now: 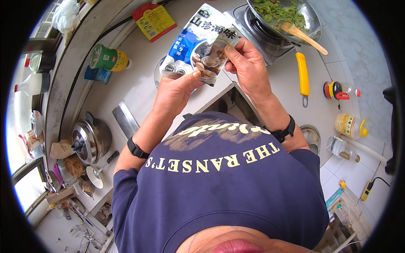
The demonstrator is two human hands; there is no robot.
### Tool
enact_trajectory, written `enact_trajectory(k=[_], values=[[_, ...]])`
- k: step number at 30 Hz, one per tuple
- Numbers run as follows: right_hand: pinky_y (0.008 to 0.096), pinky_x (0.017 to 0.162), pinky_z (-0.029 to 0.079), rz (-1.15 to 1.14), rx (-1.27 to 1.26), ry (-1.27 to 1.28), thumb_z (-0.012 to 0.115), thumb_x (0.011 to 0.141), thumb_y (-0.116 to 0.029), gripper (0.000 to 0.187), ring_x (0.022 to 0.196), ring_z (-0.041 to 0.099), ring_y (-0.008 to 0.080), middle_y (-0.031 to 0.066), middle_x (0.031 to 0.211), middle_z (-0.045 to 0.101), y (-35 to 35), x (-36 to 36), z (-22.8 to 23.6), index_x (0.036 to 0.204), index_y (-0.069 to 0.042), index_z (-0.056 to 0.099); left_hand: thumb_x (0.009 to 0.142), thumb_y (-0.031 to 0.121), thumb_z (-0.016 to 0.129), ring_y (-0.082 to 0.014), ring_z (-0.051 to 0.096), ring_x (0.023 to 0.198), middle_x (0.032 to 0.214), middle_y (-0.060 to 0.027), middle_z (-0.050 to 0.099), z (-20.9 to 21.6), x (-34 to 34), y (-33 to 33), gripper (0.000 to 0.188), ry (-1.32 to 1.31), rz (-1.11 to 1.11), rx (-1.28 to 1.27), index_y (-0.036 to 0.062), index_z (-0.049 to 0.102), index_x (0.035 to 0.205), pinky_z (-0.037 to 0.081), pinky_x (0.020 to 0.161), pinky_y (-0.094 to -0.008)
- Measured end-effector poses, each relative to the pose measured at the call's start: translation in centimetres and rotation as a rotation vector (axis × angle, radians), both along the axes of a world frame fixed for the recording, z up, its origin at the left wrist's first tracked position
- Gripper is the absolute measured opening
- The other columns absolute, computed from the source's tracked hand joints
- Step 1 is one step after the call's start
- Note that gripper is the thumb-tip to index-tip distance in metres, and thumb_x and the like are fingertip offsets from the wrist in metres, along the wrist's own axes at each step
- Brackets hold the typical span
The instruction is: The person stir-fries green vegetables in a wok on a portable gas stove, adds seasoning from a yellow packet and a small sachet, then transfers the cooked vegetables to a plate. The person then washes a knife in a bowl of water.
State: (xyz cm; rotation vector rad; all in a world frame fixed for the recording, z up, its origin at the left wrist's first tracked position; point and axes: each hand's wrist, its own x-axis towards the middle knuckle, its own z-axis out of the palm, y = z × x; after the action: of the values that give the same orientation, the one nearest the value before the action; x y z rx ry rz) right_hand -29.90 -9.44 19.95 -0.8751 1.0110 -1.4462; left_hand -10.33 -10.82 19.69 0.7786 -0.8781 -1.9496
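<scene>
Between my two hands, above the counter, is a seasoning packet, white and blue with a food picture on its front. My left hand pinches its lower edge, thumb on the front. My right hand grips its right side, thumb also on the front. At the upper right, a wok with chopped green vegetables sits over a gas stove. A wooden spatula rests in the wok, its handle over the rim. The wok's yellow handle points toward me.
A red and yellow packet lies at the back. Left stand a green-lidded jar, a cleaver, a pressure cooker and a white ladle. On the right are a dark sauce bottle and an oil bottle.
</scene>
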Motion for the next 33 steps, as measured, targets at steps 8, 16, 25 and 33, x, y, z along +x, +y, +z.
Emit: enact_trajectory(k=[8, 16, 25, 33], values=[[0.0170, 0.055, 0.042, 0.001, 0.012, -0.012, 0.061, 0.094, -0.015, 0.014, 0.061, 0.055, 0.0028, -0.0019, 0.073, 0.059, -0.4, -0.1, -0.4, 0.085, -0.007, 0.055, 0.091, 0.002, 0.059, -0.0270, 0.066, 0.104, 0.118, -0.0142, 0.063, -0.7, -0.6, -0.6, 0.037, 0.030, 0.068, 0.038, 0.0018, 0.050, 0.127, 0.056, 0.088, -0.0391], [0.0151, 0.058, 0.044, 0.218, 0.068, 0.001, 0.060, 0.095, -0.015, 0.015, 0.062, 0.053, 0.0004, -0.0042, 0.078, 0.061, -0.6, -2.2, 0.4, 0.102, -0.004, 0.065, 0.079, 0.078, 0.049, -0.0286, 0.056, 0.119, 0.130, -0.0162, 0.057, -3.6, 3.3, -3.9, 0.095, 0.166, -0.317, 0.107, 0.0028, 0.044, 0.138, 0.040, 0.106, -0.0454], [0.0157, 0.056, 0.042, 0.168, 0.103, -0.100, 0.058, 0.094, -0.014, 0.008, 0.060, 0.052, 0.0006, -0.0053, 0.075, 0.058, -1.3, -2.1, -0.7, 0.091, -0.008, 0.062, 0.094, 0.020, 0.062, -0.0059, 0.063, 0.078, 0.093, -0.0024, 0.068, -0.6, 0.8, -5.7, 0.023, -0.188, -0.069, -0.129, 0.0018, 0.064, 0.109, 0.054, 0.072, -0.0221], [0.0170, 0.056, 0.041, 0.040, 0.094, -0.175, 0.057, 0.097, -0.021, 0.016, 0.061, 0.054, 0.0022, -0.0045, 0.075, 0.058, -2.3, -2.8, -1.9, 0.100, -0.007, 0.063, 0.094, 0.019, 0.063, -0.0008, 0.050, 0.069, 0.081, 0.0051, 0.062, 2.8, -2.1, -7.8, 0.019, -0.478, 0.026, -0.404, 0.0017, 0.066, 0.099, 0.043, 0.061, -0.0174]])
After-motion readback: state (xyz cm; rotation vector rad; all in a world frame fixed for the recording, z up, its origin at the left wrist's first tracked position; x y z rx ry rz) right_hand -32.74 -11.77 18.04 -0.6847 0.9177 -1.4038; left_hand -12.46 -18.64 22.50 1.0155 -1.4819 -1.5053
